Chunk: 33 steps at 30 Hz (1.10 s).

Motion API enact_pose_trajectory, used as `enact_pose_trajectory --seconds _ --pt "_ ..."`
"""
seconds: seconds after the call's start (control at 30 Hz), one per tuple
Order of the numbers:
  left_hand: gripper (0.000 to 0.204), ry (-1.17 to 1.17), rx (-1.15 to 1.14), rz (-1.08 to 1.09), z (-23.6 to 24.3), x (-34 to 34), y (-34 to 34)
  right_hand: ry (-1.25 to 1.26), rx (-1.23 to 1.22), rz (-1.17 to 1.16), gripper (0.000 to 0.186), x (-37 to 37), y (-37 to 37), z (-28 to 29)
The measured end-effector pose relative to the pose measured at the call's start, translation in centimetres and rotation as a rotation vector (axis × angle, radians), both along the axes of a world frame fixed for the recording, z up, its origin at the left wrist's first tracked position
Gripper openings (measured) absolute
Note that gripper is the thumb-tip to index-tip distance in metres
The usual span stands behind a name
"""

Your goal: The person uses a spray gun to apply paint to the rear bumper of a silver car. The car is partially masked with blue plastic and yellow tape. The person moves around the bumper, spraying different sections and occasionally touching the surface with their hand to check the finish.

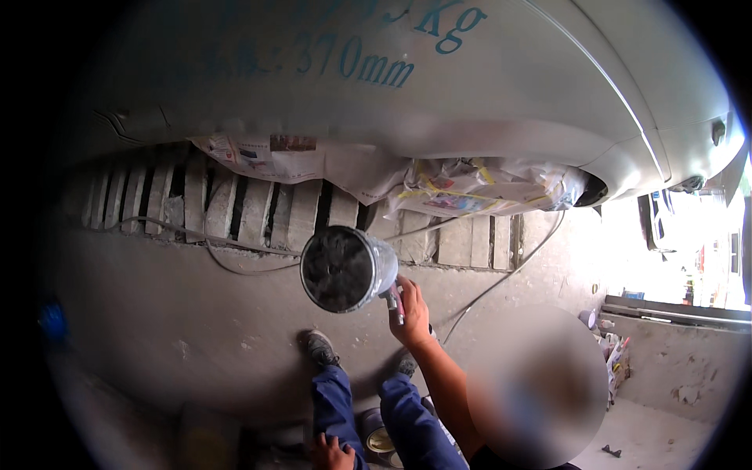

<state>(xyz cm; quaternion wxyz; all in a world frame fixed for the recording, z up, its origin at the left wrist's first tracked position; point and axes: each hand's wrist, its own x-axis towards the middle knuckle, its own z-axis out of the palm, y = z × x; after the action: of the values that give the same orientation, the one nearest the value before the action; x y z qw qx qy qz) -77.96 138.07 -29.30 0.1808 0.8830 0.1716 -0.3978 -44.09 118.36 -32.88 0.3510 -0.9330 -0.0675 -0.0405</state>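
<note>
My right hand (pixel 413 316) is closed around the grip of a spray gun (pixel 398 301), held up in front of my legs. On the gun sits a large round paint cup (pixel 387 262), its dark, smeared top turned toward me. What is inside the cup I cannot make out. Low in the picture, my left hand (pixel 332 453) rests on my left leg with its fingers apart and nothing in it. Ahead stands a pale grey-green vehicle (pixel 313 102) with blue-green lettering. Printed paper (pixel 352 168) and yellow-taped sheeting (pixel 486 186) cover its lower edge, apart from the gun.
A slatted floor grate (pixel 294 215) runs below the vehicle. A thin hose (pixel 501 280) crosses the concrete floor on the right, and another line loops on the left. Paint cans (pixel 380 440) stand between my legs. A blurred patch (pixel 537 385) hides part of the right side.
</note>
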Motion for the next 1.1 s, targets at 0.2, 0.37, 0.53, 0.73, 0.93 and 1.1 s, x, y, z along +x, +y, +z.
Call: enact_pose_trajectory --seconds 0.2,0.37,0.53,0.73,0.93,1.1 --pt "0.047 0.096 0.036 -0.003 0.6 -0.1 0.0 -0.031 -0.124 -0.01 0.049 -3.2 -4.2 1.7" --pt "0.049 0.135 0.003 0.046 0.4 -0.2 0.2 0.052 -0.131 -0.079 0.052 -9.8 -6.7 6.8" --pt "0.048 0.173 -0.002 0.082 1.5 1.3 0.3 0.044 -0.069 -0.02 0.054 -7.0 -2.3 6.4" --pt "0.045 0.086 -0.017 0.016 1.3 1.0 0.7 0.083 0.036 -0.029 0.043 -4.1 -2.1 5.2" --pt "0.053 0.207 0.027 -0.03 3.1 3.0 0.2 0.096 -0.017 -0.216 0.04 -9.6 -7.5 11.7" --pt "0.06 0.438 -0.043 -0.069 6.0 6.6 0.3 0.117 0.001 -0.196 0.037 -9.6 -6.6 13.6"
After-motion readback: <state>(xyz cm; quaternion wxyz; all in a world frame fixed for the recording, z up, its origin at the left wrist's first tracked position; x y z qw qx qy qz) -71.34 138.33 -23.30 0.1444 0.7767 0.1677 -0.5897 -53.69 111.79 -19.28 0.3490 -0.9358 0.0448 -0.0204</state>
